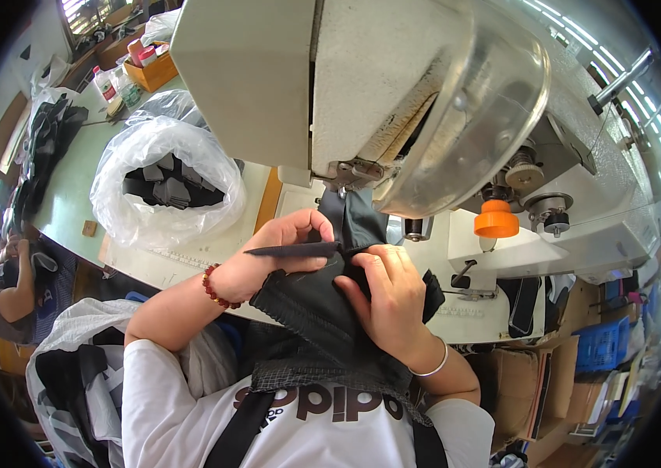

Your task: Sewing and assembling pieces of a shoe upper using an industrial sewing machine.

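At the far left edge of the frame another person sits bent over their own work. Right of them, in the upper left, a clear plastic bag lies open on the pale green table, filled with dark cut pieces. In the lower left a second plastic bag holds more black material.

In the centre, the left hand, a red bead bracelet on its wrist, pinches the upper edge of a black fabric piece between thumb and fingers, just below the needle area of the sewing machine. Just beside it, the right hand, wearing a thin silver bangle, presses down flat on the same fabric, fingers curled over its top. The fabric runs from the person's chest up under the machine head.

Right of centre an orange knob sits on the machine, and at the lower right stands a blue crate.
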Tool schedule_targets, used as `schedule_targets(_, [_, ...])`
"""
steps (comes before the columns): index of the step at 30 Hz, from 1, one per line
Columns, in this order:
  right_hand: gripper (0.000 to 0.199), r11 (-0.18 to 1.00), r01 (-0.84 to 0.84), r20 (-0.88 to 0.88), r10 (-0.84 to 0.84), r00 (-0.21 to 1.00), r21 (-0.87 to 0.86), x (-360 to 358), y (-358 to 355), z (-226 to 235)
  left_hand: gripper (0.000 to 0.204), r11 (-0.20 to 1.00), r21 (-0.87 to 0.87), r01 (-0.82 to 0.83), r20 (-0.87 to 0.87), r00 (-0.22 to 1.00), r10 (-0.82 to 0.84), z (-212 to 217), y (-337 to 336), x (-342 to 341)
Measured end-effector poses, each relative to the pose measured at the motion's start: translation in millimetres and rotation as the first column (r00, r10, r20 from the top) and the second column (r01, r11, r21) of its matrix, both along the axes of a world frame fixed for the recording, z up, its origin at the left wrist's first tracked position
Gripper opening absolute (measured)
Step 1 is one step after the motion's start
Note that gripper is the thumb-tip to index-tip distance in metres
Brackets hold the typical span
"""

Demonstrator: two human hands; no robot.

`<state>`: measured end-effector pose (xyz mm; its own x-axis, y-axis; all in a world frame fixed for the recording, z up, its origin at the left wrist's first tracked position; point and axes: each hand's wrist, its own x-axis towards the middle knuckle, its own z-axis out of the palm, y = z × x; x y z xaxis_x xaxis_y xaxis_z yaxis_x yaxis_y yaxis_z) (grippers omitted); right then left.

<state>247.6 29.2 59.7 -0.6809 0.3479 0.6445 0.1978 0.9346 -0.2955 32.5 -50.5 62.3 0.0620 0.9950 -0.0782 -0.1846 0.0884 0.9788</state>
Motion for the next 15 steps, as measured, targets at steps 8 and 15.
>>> schedule_targets(8, [0.052,0.818,-0.079,0.015,0.106,0.994,-0.57,11,-8,-5,0.031,1.0,0.012,-0.022,-0.194,0.981,0.024,34,-3,10])
schedule_targets(15, [0.024,0.246,-0.297,-0.318,-0.049,0.947,-0.923,1,-6,-32,0.034,0.973,0.231,-0.019,-0.429,0.895,0.119,15,-8,18])
